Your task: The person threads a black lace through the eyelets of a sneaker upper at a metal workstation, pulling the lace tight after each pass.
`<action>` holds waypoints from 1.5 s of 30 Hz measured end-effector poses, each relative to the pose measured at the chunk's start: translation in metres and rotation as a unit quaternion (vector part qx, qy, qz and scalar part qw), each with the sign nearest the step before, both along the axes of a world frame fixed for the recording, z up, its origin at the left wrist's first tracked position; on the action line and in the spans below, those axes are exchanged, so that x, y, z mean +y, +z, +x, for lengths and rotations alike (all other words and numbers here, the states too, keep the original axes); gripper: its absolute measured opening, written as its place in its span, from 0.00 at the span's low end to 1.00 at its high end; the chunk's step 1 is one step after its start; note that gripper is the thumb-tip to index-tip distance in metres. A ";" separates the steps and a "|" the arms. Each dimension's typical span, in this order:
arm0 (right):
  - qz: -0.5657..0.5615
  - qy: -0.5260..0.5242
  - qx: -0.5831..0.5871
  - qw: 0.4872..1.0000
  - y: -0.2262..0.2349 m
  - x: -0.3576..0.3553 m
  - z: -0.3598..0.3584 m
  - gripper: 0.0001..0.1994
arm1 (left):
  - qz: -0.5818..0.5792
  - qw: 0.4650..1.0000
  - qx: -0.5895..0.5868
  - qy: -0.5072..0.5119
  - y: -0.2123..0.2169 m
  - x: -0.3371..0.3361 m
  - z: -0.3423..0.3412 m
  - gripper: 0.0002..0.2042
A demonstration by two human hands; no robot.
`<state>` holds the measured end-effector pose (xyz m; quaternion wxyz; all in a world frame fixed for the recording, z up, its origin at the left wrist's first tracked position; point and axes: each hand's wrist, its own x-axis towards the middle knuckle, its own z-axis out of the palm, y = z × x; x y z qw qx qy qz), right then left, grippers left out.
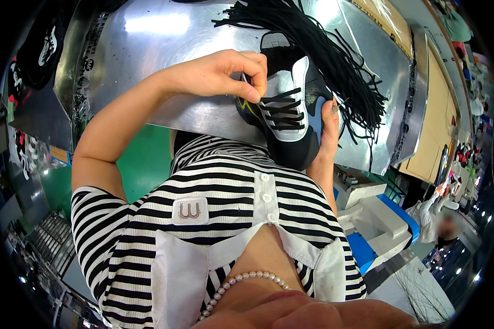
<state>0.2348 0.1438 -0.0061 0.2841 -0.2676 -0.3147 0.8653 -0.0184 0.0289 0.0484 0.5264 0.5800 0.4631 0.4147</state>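
A black sneaker with a white lacing panel and blue and yellow-green side accents rests at the near edge of the metal table, toe toward me. A black shoelace crosses its eyelets in several rows. My left hand comes over the shoe's left side, thumb and forefinger pinched on the lace at the eyelet edge. On the other side, my right hand grips the sneaker, thumb along its side; the remaining fingers are hidden beneath it. Just beyond lies a thick bundle of loose black shoelaces.
The shiny metal table spreads out ahead. Dark shoes stand at far left. Cardboard lies beyond the table's right side, with a white and blue box below it. Another person is at far right.
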 end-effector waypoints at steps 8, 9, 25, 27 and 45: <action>-0.150 0.028 0.021 0.988 -0.001 -0.002 -0.016 0.35 | 0.133 0.977 0.053 0.161 -0.011 0.003 0.008 0.16; -0.158 0.030 0.011 0.987 -0.001 0.000 -0.015 0.35 | 0.156 0.963 0.031 0.216 -0.019 0.000 0.011 0.17; 0.161 0.030 -0.182 0.970 -0.012 0.038 -0.016 0.12 | -0.089 0.733 -0.599 0.311 -0.060 -0.019 0.058 0.17; 0.329 -0.016 -0.246 0.911 0.004 0.032 -0.018 0.10 | -0.092 0.741 -0.602 0.281 -0.065 -0.024 0.048 0.16; 0.616 0.138 -0.051 0.774 0.029 -0.020 -0.103 0.08 | -0.106 0.807 -0.463 0.351 -0.036 -0.073 0.018 0.17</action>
